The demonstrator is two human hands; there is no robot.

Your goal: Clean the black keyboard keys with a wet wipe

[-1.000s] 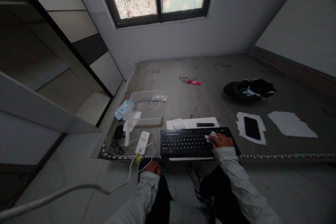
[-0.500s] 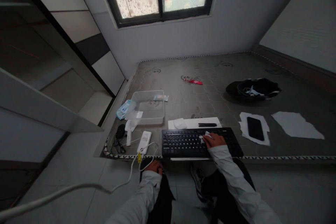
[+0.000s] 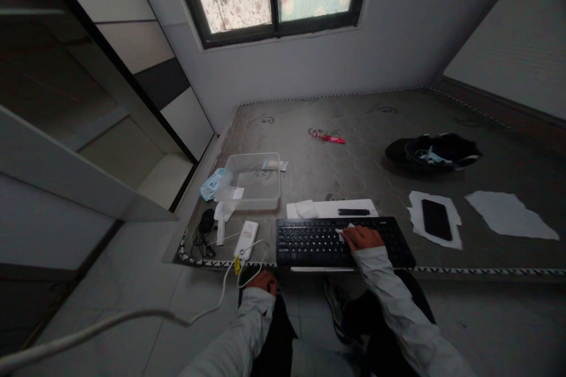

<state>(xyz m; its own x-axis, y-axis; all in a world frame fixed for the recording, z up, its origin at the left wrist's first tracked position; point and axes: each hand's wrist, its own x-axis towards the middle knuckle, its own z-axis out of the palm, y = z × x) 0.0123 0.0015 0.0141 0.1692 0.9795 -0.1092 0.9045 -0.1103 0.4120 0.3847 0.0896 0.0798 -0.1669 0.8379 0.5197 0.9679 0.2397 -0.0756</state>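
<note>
My right hand is closed on a crumpled white tissue, which it presses against the keys of a black keyboard. The keyboard lies along the front edge of a grey mattress. Down at the left, my left hand rests on my left knee beside a white cable; its fingers are mostly hidden. Under the keyboard's far edge sticks out a white sheet with a black pen and a folded white paper piece on it.
Left of the keyboard are a white power strip, a black cable bundle and a clear plastic box beside a blue packet. To the right are a phone on paper, another paper sheet and a black cap.
The view has shifted slightly, so everything appears a little farther right. My right hand stays over nearly the same keys with the tissue, and my left hand remains on the knee.
</note>
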